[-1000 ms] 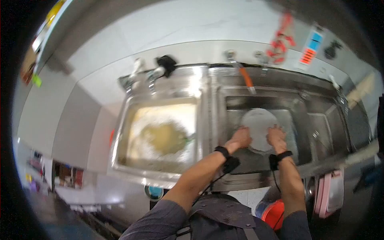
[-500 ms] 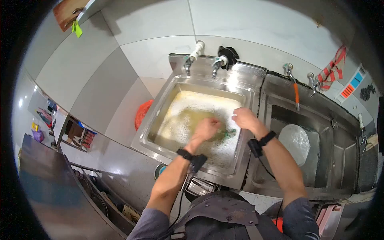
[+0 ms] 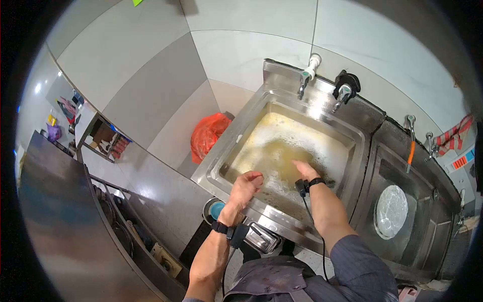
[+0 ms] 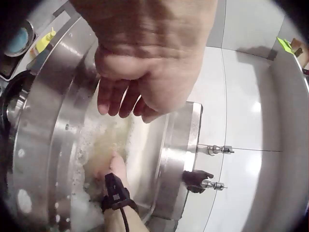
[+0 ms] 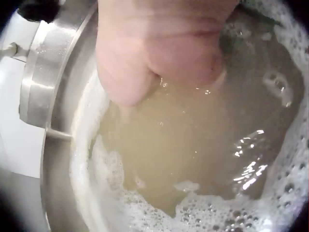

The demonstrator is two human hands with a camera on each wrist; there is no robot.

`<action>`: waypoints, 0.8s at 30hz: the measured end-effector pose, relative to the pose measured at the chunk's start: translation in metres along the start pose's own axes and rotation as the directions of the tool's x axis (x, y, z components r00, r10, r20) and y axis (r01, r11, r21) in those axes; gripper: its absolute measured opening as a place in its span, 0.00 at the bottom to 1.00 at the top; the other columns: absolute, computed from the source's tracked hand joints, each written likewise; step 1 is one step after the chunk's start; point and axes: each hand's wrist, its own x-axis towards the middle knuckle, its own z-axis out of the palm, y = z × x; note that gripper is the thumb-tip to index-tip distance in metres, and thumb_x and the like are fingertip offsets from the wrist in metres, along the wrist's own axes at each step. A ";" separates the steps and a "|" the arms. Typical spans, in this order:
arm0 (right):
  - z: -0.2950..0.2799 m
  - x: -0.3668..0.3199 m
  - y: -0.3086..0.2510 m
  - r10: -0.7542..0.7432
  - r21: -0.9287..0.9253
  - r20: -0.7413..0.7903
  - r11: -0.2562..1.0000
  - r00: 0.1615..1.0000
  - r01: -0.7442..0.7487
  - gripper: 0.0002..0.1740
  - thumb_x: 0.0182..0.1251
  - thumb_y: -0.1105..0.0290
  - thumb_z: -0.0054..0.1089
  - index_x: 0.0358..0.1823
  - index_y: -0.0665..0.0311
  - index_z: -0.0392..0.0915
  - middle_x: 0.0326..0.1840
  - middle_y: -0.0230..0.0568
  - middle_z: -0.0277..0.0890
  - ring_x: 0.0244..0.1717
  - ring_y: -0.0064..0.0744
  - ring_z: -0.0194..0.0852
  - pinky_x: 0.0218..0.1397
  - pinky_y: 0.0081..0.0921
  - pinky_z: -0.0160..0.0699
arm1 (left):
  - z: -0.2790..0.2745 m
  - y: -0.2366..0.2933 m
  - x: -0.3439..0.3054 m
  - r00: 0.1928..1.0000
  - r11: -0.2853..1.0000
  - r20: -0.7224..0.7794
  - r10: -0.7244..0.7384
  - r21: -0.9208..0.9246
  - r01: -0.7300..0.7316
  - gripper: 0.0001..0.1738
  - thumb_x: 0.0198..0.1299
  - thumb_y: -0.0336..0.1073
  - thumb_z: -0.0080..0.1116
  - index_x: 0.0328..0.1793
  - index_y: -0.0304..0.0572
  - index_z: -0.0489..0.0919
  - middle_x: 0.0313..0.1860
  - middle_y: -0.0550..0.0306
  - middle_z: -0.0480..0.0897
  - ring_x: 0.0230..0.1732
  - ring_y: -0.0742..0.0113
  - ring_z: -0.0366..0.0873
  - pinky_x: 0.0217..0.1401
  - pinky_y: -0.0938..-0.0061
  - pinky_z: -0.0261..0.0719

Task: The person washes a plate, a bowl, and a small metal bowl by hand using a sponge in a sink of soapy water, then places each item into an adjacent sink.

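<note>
My left hand (image 3: pixel 246 187) hangs over the front-left rim of the left steel sink (image 3: pixel 214 168), its fingers loosely bent and holding nothing. In the left wrist view its fingers (image 4: pixel 126 99) droop over the water. Cloudy, yellowish soapy water (image 3: pixel 276 151) with white foam fills this sink. My right hand (image 3: pixel 304 171) dips into it; in the right wrist view the water hides its fingers, so I cannot tell whether it holds anything. A round, pale, wet plate (image 3: pixel 391 211) lies in the right sink (image 3: pixel 365 226).
Two taps stand behind the left sink, one with a black glove (image 3: pixel 347 83) on it. A tap with an orange hose (image 3: pixel 410 153) is at the right sink. A red plastic bag (image 3: pixel 207 135) sits left of the sinks. Below the front edge are a blue-lined bowl (image 3: pixel 216 209) and a metal container (image 3: pixel 261 237).
Both hands have left the plate in the right sink and moved to the left one. The right hand has since gone into the water, while the left has shifted to the front-left rim.
</note>
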 end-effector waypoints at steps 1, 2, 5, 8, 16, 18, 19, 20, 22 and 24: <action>0.004 0.005 0.001 0.004 -0.008 0.003 1.000 1.000 -0.004 0.33 0.74 0.47 0.52 0.70 0.64 0.71 0.72 0.47 0.70 0.68 0.44 0.68 0.66 0.42 0.69 | -0.001 -0.003 0.001 1.000 1.000 -0.004 -0.003 -0.007 0.003 0.11 0.69 0.36 0.61 0.51 0.36 0.82 0.44 0.60 0.84 0.44 0.72 0.81 0.47 0.76 0.80; 0.008 0.008 0.005 0.016 0.146 -0.024 0.989 1.000 -0.012 0.30 0.74 0.51 0.55 0.67 0.66 0.73 0.66 0.46 0.74 0.60 0.42 0.73 0.58 0.41 0.74 | -0.001 -0.006 0.000 1.000 1.000 0.001 -0.004 -0.013 0.004 0.11 0.69 0.36 0.61 0.50 0.36 0.82 0.43 0.60 0.84 0.44 0.73 0.81 0.47 0.76 0.80; 0.015 0.012 0.011 0.033 0.244 -0.053 0.970 0.998 -0.020 0.26 0.73 0.54 0.58 0.63 0.66 0.75 0.59 0.46 0.79 0.52 0.39 0.78 0.50 0.39 0.79 | -0.002 -0.005 -0.004 1.000 1.000 0.021 -0.003 -0.014 0.004 0.11 0.69 0.36 0.61 0.50 0.36 0.82 0.42 0.61 0.85 0.43 0.73 0.81 0.47 0.77 0.79; 0.020 -0.002 0.002 0.046 0.127 -0.071 0.991 0.996 -0.037 0.29 0.74 0.50 0.54 0.66 0.65 0.74 0.62 0.44 0.77 0.57 0.40 0.75 0.55 0.38 0.75 | -0.005 -0.006 -0.001 0.998 1.000 0.055 -0.002 0.006 0.001 0.11 0.69 0.36 0.61 0.50 0.35 0.83 0.41 0.61 0.85 0.42 0.73 0.81 0.47 0.78 0.79; 0.014 -0.014 -0.031 0.109 0.281 -0.133 0.957 0.985 -0.068 0.18 0.69 0.65 0.64 0.57 0.64 0.78 0.54 0.39 0.82 0.48 0.38 0.83 0.44 0.39 0.84 | 0.000 -0.001 0.006 0.994 0.999 0.101 -0.041 -0.022 0.043 0.15 0.68 0.36 0.61 0.53 0.32 0.81 0.42 0.59 0.85 0.42 0.72 0.82 0.45 0.78 0.81; 0.005 -0.038 -0.032 0.000 0.293 -0.103 0.955 0.995 0.030 0.20 0.69 0.66 0.63 0.59 0.65 0.77 0.55 0.42 0.82 0.49 0.39 0.83 0.48 0.39 0.84 | 0.003 -0.002 0.010 0.997 0.999 0.054 -0.052 0.007 0.051 0.18 0.67 0.36 0.62 0.56 0.29 0.79 0.42 0.56 0.85 0.42 0.69 0.82 0.45 0.77 0.81; 0.000 -0.047 -0.031 -0.100 0.303 -0.064 0.946 0.993 0.115 0.21 0.70 0.67 0.62 0.61 0.66 0.76 0.56 0.44 0.82 0.50 0.39 0.83 0.51 0.40 0.84 | 0.004 -0.002 0.012 0.997 0.999 0.059 -0.047 0.005 0.047 0.18 0.67 0.36 0.62 0.56 0.29 0.79 0.42 0.56 0.85 0.42 0.69 0.82 0.45 0.77 0.81; -0.010 -0.056 -0.033 -0.090 0.183 -0.093 0.977 0.992 0.106 0.24 0.71 0.68 0.61 0.65 0.69 0.73 0.58 0.47 0.81 0.53 0.41 0.84 0.57 0.41 0.83 | 0.004 -0.002 0.015 0.999 0.993 0.040 -0.024 0.116 0.019 0.21 0.66 0.39 0.63 0.57 0.28 0.79 0.43 0.55 0.84 0.40 0.68 0.82 0.44 0.77 0.81; -0.026 -0.076 -0.036 -0.059 0.206 -0.077 0.976 0.995 0.074 0.24 0.70 0.68 0.61 0.65 0.70 0.73 0.58 0.48 0.81 0.53 0.41 0.84 0.58 0.41 0.83 | 0.004 -0.006 0.027 1.000 0.975 0.031 0.004 0.221 -0.011 0.24 0.65 0.41 0.64 0.58 0.26 0.78 0.44 0.53 0.84 0.38 0.66 0.82 0.42 0.77 0.81; -0.044 -0.079 -0.024 -0.049 0.244 -0.035 0.968 0.998 0.056 0.26 0.69 0.67 0.63 0.66 0.69 0.72 0.59 0.49 0.81 0.55 0.41 0.83 0.60 0.42 0.82 | 0.002 -0.011 0.047 1.000 0.803 0.005 0.026 0.595 -0.024 0.29 0.63 0.47 0.65 0.56 0.23 0.78 0.43 0.50 0.84 0.34 0.64 0.82 0.34 0.74 0.82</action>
